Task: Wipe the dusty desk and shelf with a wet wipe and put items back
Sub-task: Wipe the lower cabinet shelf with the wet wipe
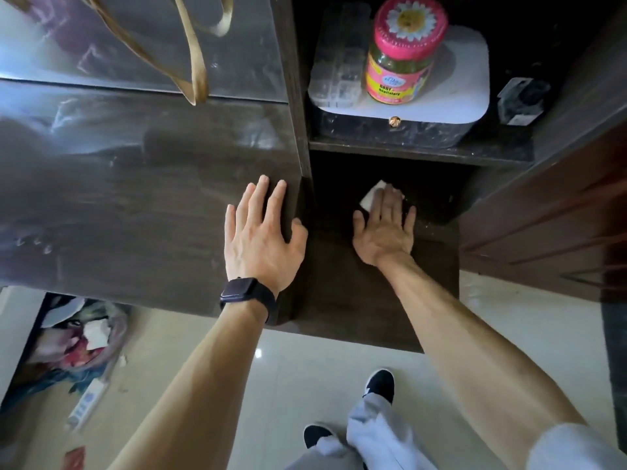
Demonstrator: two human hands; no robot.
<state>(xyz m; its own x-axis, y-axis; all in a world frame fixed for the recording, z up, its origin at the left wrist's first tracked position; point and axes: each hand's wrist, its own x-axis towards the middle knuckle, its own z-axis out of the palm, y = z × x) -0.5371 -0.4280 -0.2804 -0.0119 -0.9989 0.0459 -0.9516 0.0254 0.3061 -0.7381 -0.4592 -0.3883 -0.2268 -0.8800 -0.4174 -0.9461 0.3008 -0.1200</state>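
My right hand (385,228) lies flat on the dark lower shelf (359,293), pressing a white wet wipe (371,195) under its fingertips; only a corner of the wipe shows. My left hand (261,232), with a black watch on the wrist, rests open and flat on the dark wooden desk top (135,205), its thumb over the desk's right edge. On the upper shelf (424,154) a pink-lidded jar (403,52) and a clear plastic box (339,62) stand on a white-topped case (451,96).
A bag with tan handles (193,49) sits at the back of the desk. A small dark object (519,100) stands at the right of the upper shelf. A wooden door panel (559,215) borders the right. Clutter and a power strip (86,401) lie on the tiled floor.
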